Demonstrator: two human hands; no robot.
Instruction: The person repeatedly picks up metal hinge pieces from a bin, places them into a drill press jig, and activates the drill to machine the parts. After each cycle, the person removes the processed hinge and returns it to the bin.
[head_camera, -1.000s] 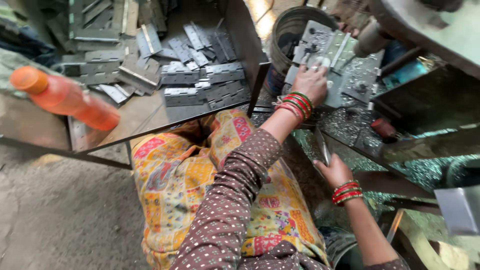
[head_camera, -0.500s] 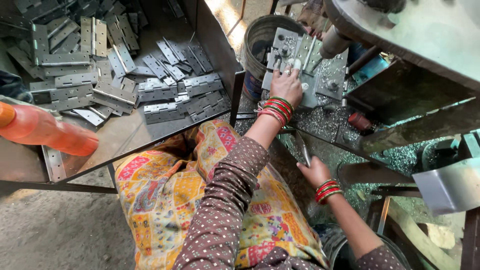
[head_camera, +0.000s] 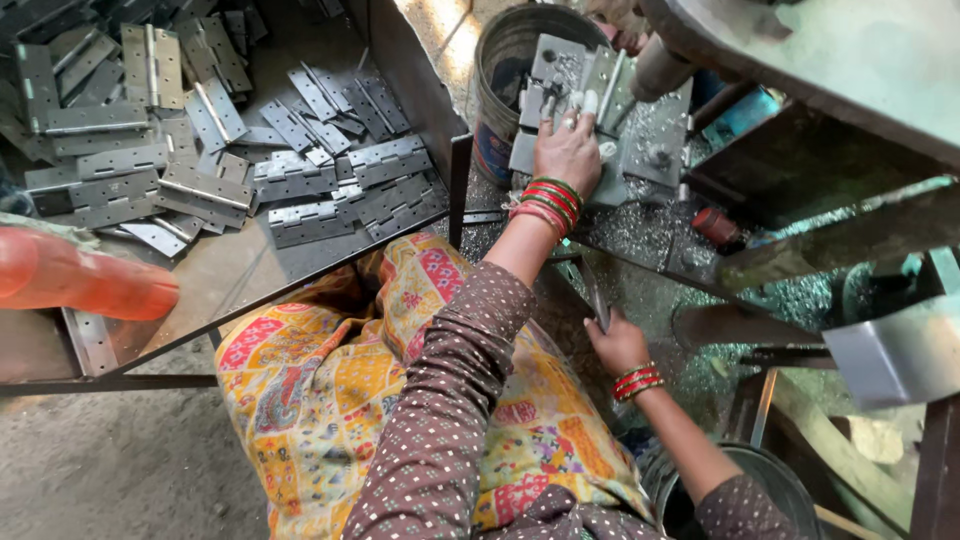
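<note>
1. The left hand (head_camera: 566, 152) is lying palm down on a grey metal hinge plate (head_camera: 556, 62), fingers spread and pressing it flat against the machine table (head_camera: 650, 150); it is released, not curled round anything.
2. The hinge plate is sitting on the machine table, just under the pale cylindrical press head (head_camera: 655, 70), with a metal bucket (head_camera: 500, 60) standing right behind it.
3. The right hand (head_camera: 618, 343) is clenching a slim dark metal lever (head_camera: 592, 292), which is rising tilted from the fist, below the front edge of the machine table.
4. Red and green bangles (head_camera: 545, 200) are ringing the left wrist; red ones are ringing the right.
5. Metal shavings (head_camera: 640, 225) are lying scattered over the machine table around the left hand.
6. A heap of grey hinges (head_camera: 200, 150) is spreading over the bench (head_camera: 210, 290) to the person's left, well apart from both hands.
7. An orange bottle (head_camera: 80, 280) is lying at the near left edge of the bench.
8. The person is sitting in a yellow patterned garment (head_camera: 330, 390) with brown dotted sleeves.
</note>
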